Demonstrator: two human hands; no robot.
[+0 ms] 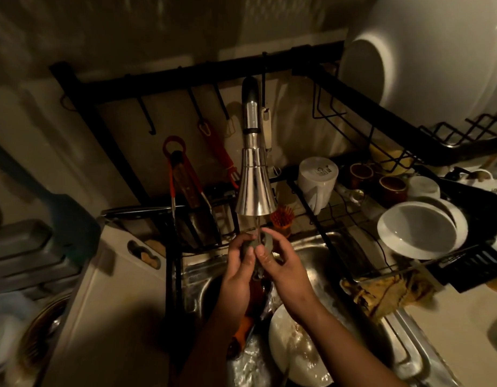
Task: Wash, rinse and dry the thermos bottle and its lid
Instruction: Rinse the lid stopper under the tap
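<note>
- Head view, centre of the frame: the left hand (pixel 239 261) and the right hand (pixel 280 261) meet just under the flared chrome tap head (pixel 255 191), both curled round a small dark grey round lid (pixel 252 244). It sits there, I judge, so the thin stream of water falls straight on it; this looks like the rinsing step for the lid.
- The left hand's fingers wrap the lid from the left, and the right hand's thumb and fingertips pinch its right edge. Two hands probably let the lid be turned under the flow without slipping.
- Below the hands, the stainless steel sink basin (pixel 319 263) catches the run-off. It holds a soiled white plate (pixel 294 350) at lower centre and some dark reddish and orange items beneath the wrists, too dim to name. I cannot tell whether the thermos bottle is among them.
- Right of the frame: the black wire dish rack (pixel 409 152) stands over the sink edge so washed things drip into it; an upturned white mug (pixel 318 177) and a white bowl (pixel 417 230) drain there.
- A crumpled yellowish cloth (pixel 387 294) lies on the sink edge at right, near enough to serve for drying.
- Left centre: orange-handled tongs (pixel 177 169) hang from the rack's hooks.
</note>
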